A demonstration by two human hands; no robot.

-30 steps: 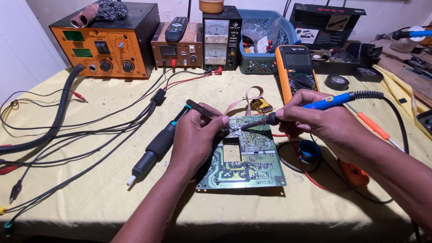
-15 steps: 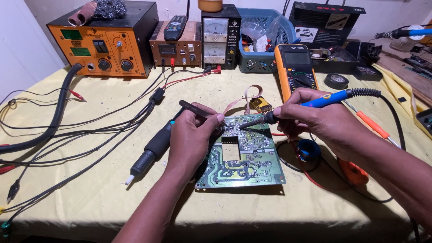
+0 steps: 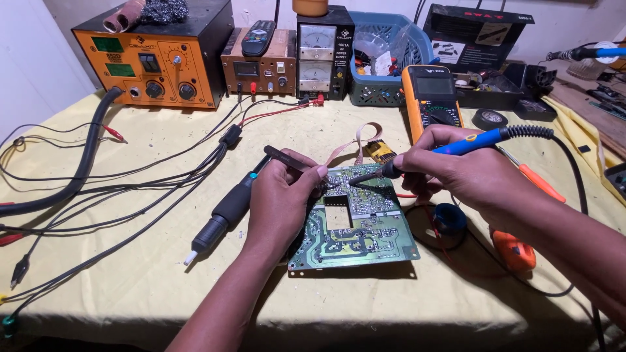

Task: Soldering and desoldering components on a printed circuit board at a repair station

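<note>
Glossy green circuit board (image 3: 355, 228); matt yellow cloth (image 3: 130, 287); blue plastic soldering iron (image 3: 469, 142).

Bright, even light from overhead; soft shadows pool under both forearms at the near edge; sharp in the middle; the wide lens bends the far corners.

**Colours on the counter**

The counter (image 3: 130, 287) wears a pale yellow cloth. The circuit board (image 3: 355, 228) is green, traced with pale silver lines. The soldering iron (image 3: 466, 143) has a blue handle and black grip; the tweezers (image 3: 293, 161) are black. The station box (image 3: 156, 62) is orange with a black top, the multimeter (image 3: 432, 94) orange and dark grey, the basket (image 3: 391, 62) blue-grey. The cables (image 3: 98, 189) are black, one red. An orange-handled screwdriver (image 3: 538, 186) lies right.
</note>
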